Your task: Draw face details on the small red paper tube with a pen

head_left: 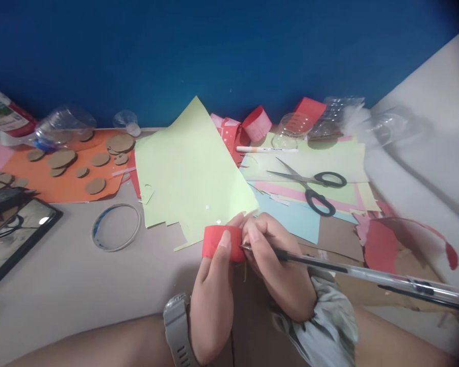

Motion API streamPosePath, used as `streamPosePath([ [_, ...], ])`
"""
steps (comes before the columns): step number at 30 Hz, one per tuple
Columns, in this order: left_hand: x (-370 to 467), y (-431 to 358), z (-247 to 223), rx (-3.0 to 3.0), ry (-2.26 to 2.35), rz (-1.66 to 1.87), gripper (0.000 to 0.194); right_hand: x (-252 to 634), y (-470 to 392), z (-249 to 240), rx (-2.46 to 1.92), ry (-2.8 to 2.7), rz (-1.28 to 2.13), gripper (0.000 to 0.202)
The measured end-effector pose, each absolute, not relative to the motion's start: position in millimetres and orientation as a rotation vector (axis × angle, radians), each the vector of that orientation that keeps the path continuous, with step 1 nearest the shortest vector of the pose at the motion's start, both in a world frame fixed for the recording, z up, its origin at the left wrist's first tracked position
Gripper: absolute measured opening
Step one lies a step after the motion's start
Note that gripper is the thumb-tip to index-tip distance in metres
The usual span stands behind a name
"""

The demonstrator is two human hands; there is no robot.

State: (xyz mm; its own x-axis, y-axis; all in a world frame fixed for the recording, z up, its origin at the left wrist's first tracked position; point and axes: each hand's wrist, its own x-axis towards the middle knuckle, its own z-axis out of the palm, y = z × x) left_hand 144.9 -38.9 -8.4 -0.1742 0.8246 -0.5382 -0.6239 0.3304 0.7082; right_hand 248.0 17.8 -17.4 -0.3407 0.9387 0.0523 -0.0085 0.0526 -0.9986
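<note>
A small curved piece of red paper [211,241] is pinched in my left hand [218,275], with the thumb lying across its front. My right hand [273,255] grips a clear ballpoint pen [352,269] whose tip reaches the paper's right edge; whether it touches is hard to tell. Some right fingertips are hidden behind the paper and the thumb. Just beyond both hands lies a large light green sheet [191,168] with a cut lower edge. Scissors [309,181] with black handles rest open on coloured papers to the right.
Cardboard discs [95,186] lie on orange paper [42,188] at the left. A tape ring [117,227] and a dark-framed tablet-like object [19,229] sit nearer. Red paper rings [257,124], a marker [268,150] and clear plastic containers [336,114] stand along the blue wall.
</note>
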Motion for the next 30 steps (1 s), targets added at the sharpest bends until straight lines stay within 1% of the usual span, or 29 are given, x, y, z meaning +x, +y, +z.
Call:
streamPosePath([
  [3, 144.1, -39.7, -10.4, 0.226, 1.177, 1.292, 0.053, 247.0, 18.5, -14.9, -0.982, -1.513, 1.39, 0.031],
  [8, 143.3, -40.9, -12.2, 0.241, 1.164, 1.311, 0.047, 246.0, 19.5, -11.6, -0.954, -1.58, 1.306, 0.031],
  [13, 142.9, -39.3, -13.7, 0.24, 1.154, 1.344, 0.042, 246.5, 20.7, -13.8, -0.968, -1.517, 1.409, 0.032],
  [16, 142.7, -39.0, -13.6, 0.22, 1.14, 1.345, 0.038, 247.5, 20.6, -14.3, -0.952, -1.536, 1.385, 0.032],
  [21, 142.7, -40.3, -9.1, 0.202, 1.165, 1.296, 0.044, 248.0, 20.1, -12.4, -0.948, -1.601, 1.291, 0.03],
  [24, 142.1, -39.6, -6.9, 0.248, 1.178, 1.297, 0.043, 247.8, 19.7, -12.2, -0.952, -1.63, 1.249, 0.032],
  [30, 140.5, -39.1, -10.4, 0.269, 1.15, 1.305, 0.042, 248.6, 20.3, -12.4, -0.911, -1.611, 1.346, 0.032],
])
